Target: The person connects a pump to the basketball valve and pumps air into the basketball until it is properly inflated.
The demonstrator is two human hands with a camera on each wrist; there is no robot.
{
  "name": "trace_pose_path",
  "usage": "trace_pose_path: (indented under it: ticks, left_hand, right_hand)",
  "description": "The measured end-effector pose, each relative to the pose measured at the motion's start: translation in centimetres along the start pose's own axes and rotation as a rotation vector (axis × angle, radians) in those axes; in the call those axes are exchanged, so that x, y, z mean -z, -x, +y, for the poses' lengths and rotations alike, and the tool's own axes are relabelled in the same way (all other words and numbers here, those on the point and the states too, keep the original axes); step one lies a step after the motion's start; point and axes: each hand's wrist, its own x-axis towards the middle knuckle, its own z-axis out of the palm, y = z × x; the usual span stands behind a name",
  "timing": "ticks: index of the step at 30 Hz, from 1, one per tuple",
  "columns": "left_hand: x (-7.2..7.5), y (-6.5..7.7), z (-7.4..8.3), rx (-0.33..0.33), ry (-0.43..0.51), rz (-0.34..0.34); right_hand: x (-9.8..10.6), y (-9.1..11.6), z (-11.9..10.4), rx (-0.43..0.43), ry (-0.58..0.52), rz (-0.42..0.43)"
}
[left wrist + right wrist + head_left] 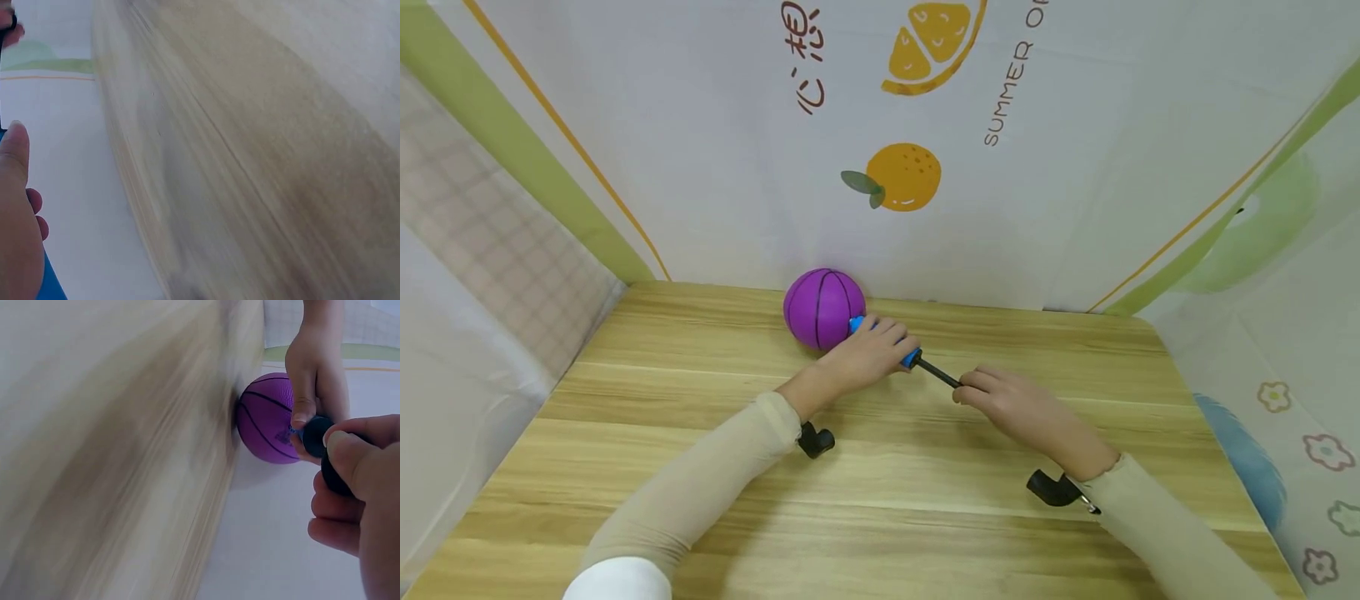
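Observation:
My left hand (pixel 867 357) wraps round the blue barrel of a hand pump (pixel 912 359). The barrel's far end meets the side of a purple ball with black seams (pixel 820 304); the contact spot is hidden. A black rod (pixel 937 372) runs out of the barrel toward my right hand (pixel 1018 410), which grips the pump's black handle (pixel 336 476), as the right wrist view shows. In the left wrist view, part of the blue barrel (pixel 51 286) appears below the left hand's fingers.
The ball sits on the wood-grain table (pixel 925 517) at its back edge, against a white cloth (pixel 737 183) printed with oranges. Black curved pieces (pixel 817 440) hang at both wrists. Patterned cloth (pixel 497 250) also lines the left and right sides.

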Motion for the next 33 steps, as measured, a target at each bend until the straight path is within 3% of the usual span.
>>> trace_pose_path:
  ticks: [8, 14, 19, 27, 33]
  left_hand:
    - [-0.4, -0.2, 0.4, -0.003, 0.017, -0.008]
    - [-0.4, 0.0, 0.2, -0.012, 0.039, -0.022]
    - [-0.3, 0.2, -0.3, -0.021, 0.073, 0.002]
    - [-0.1, 0.5, -1.1, -0.021, 0.037, 0.042]
    - [-0.1, 0.3, -0.6, -0.013, 0.010, 0.010]
  right_hand:
    - [-1.7, -3.2, 0.7, 0.002, 0.038, -0.014]
    - [-2.6, -3.7, 0.7, 0.006, 0.052, 0.005]
    - [-1.9, -2.5, 0.6, 0.045, 0.056, 0.039]
    - [0.5, 1.2, -0.3, 0.075, 0.032, 0.068]
    - [1.1, 1.5, -0.5, 0.050, 0.024, 0.041]
